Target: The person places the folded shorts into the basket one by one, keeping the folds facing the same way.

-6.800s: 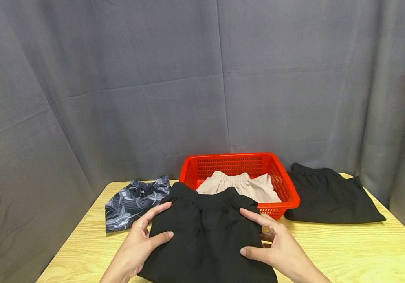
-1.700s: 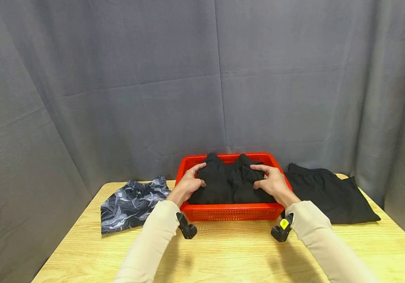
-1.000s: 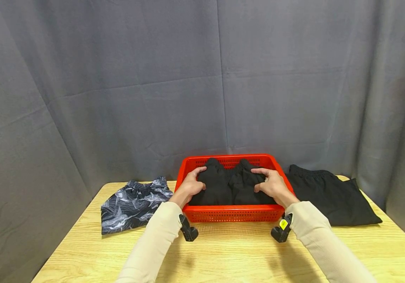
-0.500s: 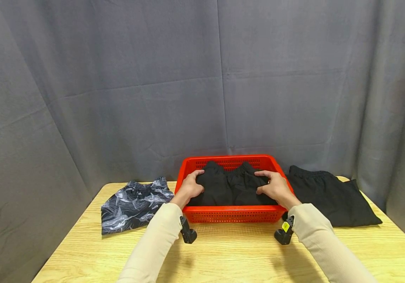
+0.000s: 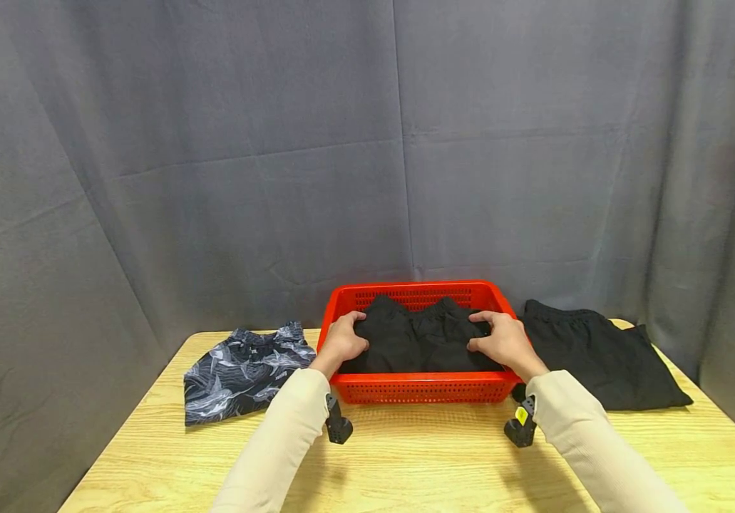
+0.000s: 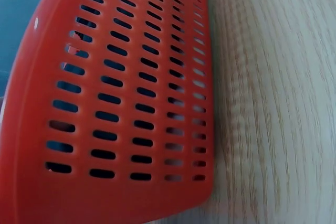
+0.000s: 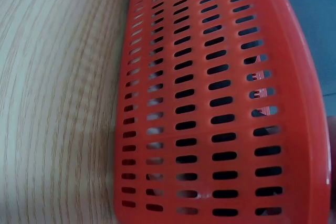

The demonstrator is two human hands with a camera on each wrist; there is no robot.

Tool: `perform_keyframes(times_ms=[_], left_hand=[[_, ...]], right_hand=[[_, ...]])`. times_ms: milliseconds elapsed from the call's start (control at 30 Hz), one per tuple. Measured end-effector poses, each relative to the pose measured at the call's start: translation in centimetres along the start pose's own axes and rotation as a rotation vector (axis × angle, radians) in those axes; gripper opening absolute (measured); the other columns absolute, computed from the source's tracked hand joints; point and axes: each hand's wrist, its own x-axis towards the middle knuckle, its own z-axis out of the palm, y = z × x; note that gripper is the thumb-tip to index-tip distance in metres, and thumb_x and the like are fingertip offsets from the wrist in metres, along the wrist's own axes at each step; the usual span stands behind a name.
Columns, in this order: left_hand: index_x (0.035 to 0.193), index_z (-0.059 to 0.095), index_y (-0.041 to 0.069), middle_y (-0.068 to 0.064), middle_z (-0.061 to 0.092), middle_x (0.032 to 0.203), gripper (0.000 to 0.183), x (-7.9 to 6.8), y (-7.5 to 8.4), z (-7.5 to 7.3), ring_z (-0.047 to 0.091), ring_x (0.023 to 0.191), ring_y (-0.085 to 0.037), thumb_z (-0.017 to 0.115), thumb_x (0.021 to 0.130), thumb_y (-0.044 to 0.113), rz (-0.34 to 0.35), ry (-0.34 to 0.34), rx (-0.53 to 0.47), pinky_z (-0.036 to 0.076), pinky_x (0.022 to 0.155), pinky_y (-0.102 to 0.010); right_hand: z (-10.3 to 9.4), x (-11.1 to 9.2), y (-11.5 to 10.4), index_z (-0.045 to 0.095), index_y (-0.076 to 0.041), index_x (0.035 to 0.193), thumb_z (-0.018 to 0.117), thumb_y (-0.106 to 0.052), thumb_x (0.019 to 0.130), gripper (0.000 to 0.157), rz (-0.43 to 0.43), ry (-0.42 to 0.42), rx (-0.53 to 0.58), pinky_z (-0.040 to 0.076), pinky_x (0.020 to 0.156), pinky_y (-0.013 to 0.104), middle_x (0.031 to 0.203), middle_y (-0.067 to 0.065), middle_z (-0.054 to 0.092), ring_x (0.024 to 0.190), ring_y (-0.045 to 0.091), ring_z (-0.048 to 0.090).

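Black shorts (image 5: pixel 415 342) lie flat inside the red plastic basket (image 5: pixel 425 388), their gathered waistband toward the back. At their left edge is my left hand (image 5: pixel 341 342), index finger and thumb spread apart by the cloth. My right hand (image 5: pixel 504 343) is at the right edge in much the same pose, thumb and index finger apart. The other fingers of both hands are largely hidden. Both wrist views mainly show the basket's slotted outer wall (image 6: pixel 123 90), so the fingers cannot be made out there.
Dark patterned shorts (image 5: pixel 245 374) lie on the wooden table (image 5: pixel 425 463) to the left. Another black pair (image 5: pixel 598 360) lies right of the basket. A grey curtain (image 5: pixel 277 178) hangs close behind.
The black shorts went from over the table into the basket, covering the beige garment there. Over the last second they settled lower, and both hands drew slightly outward from them.
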Motion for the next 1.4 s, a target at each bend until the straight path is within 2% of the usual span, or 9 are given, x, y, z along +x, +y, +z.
perform_keyframes(times_ms=[100,167,333,567,700,900,1000,1167,1400], left_hand=[[0.124,0.059,-0.003,-0.022,0.061,0.120,0.055,-0.2,-0.1,-0.2,0.054,0.111,-0.039,0.069,0.070,-0.004,0.042,0.010,0.064,0.042,0.097,-0.045],[0.123,0.060,-0.004,-0.022,0.062,0.119,0.052,-0.3,-0.1,-0.2,0.054,0.112,-0.040,0.070,0.072,-0.002,0.065,0.013,0.107,0.042,0.097,-0.046],[0.120,0.060,-0.006,-0.023,0.062,0.116,0.047,-0.6,-0.1,-0.2,0.055,0.111,-0.040,0.071,0.075,0.002,0.109,0.010,0.205,0.042,0.097,-0.045],[0.118,0.061,-0.008,-0.022,0.062,0.110,0.043,-0.6,-0.1,-0.3,0.055,0.107,-0.039,0.069,0.078,0.005,0.156,-0.020,0.334,0.042,0.095,-0.045],[0.117,0.062,-0.008,-0.022,0.062,0.107,0.041,-0.8,0.2,-0.6,0.054,0.105,-0.038,0.068,0.079,0.007,0.177,-0.021,0.401,0.040,0.094,-0.046],[0.108,0.067,-0.006,-0.019,0.061,0.100,0.031,-1.5,0.4,-1.2,0.058,0.096,-0.036,0.067,0.080,0.008,0.225,0.003,0.447,0.048,0.086,-0.042],[0.102,0.069,-0.001,-0.015,0.060,0.096,0.024,-1.8,0.4,-1.6,0.060,0.091,-0.033,0.068,0.082,0.013,0.248,0.010,0.492,0.051,0.080,-0.041],[0.091,0.068,0.006,-0.009,0.059,0.088,0.015,-2.3,0.4,-1.8,0.059,0.084,-0.031,0.068,0.083,0.019,0.289,0.017,0.564,0.050,0.071,-0.041],[0.091,0.068,0.008,-0.007,0.059,0.087,0.015,-2.9,0.6,-2.3,0.057,0.083,-0.030,0.066,0.084,0.021,0.345,0.030,0.589,0.048,0.071,-0.040]], right_hand=[[0.0,0.0,-0.1,0.063,0.001,0.123,0.075,-0.008,0.074,0.051,-0.046,0.010,-0.049,0.045,0.089,0.055,0.122,0.028,0.058,0.111,0.047,0.052],[0.1,-0.1,-0.2,0.063,0.002,0.122,0.073,-0.008,0.075,0.049,-0.067,0.018,-0.079,0.045,0.089,0.055,0.122,0.028,0.058,0.112,0.047,0.052],[0.2,-0.3,-0.3,0.064,0.004,0.119,0.071,-0.008,0.077,0.044,-0.093,0.023,-0.128,0.049,0.080,0.051,0.117,0.028,0.061,0.095,0.040,0.057],[0.0,-0.4,-0.7,0.067,0.007,0.109,0.070,-0.005,0.077,0.035,-0.171,0.070,-0.197,0.048,0.074,0.050,0.102,0.024,0.065,0.075,0.029,0.055],[-0.1,-0.5,-0.8,0.068,0.008,0.108,0.070,-0.004,0.078,0.032,-0.190,0.078,-0.213,0.049,0.071,0.048,0.100,0.023,0.066,0.068,0.026,0.053],[-0.1,-0.5,-1.0,0.068,0.007,0.106,0.068,-0.004,0.079,0.030,-0.231,0.094,-0.254,0.050,0.074,0.052,0.103,0.024,0.066,0.086,0.037,0.061],[-0.3,-0.6,-1.1,0.068,0.007,0.107,0.067,-0.005,0.080,0.029,-0.233,0.099,-0.253,0.051,0.074,0.052,0.104,0.023,0.067,0.087,0.038,0.063],[-0.4,-0.6,-1.2,0.068,0.008,0.108,0.065,-0.008,0.083,0.029,-0.236,0.109,-0.225,0.052,0.071,0.050,0.105,0.023,0.067,0.083,0.036,0.063],[-0.1,-0.7,-1.9,0.068,0.007,0.108,0.063,-0.014,0.088,0.029,-0.285,0.140,-0.196,0.050,0.080,0.053,0.106,0.023,0.067,0.094,0.039,0.063]])
